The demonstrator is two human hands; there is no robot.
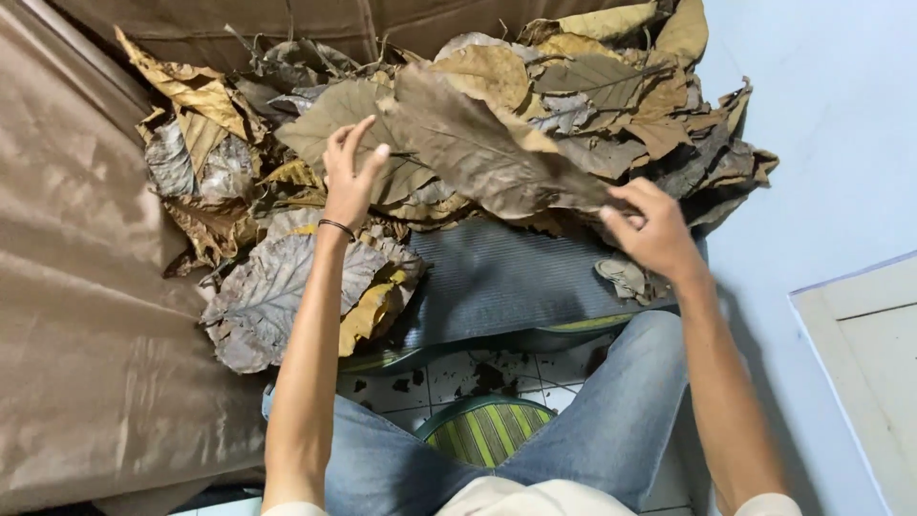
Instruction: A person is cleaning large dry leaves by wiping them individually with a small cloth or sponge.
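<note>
Me lifting one big dry leaf off the heap.

My right hand (pixel 654 229) pinches the stalk end of the large brown leaf (pixel 478 143), which lies slantwise over the leaf pile (pixel 239 191), and my left hand (pixel 349 177) is spread open, fingertips touching its upper edge. I judge it very light, stiff and brittle, likely to crack if bent, so the thick midrib near the stalk seems the safest hold. The grey ribbed mat (pixel 497 277) before my knees is bare; brown cloth (pixel 86 315) closes in on the left, the pale wall (pixel 831 115) on the right.
</note>
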